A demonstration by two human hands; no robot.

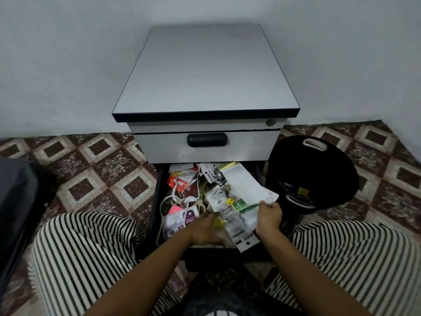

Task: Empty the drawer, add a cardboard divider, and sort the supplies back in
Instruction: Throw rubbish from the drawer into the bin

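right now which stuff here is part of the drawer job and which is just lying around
Job: open lower drawer, its jumbled supplies, white paper gripped by right hand, left hand in the pile, black basket likely for emptying.
Lying about: closed upper drawer, dark object at far left.

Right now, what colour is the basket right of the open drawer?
The basket is black with white handles; head view.

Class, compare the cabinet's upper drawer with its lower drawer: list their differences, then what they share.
The upper drawer is shut; the lower drawer is pulled out. The upper drawer hides its contents; the lower drawer shows a heap of packets. No hand touches the upper drawer; the left hand and right hand are at the lower drawer. Both belong to one grey cabinet.
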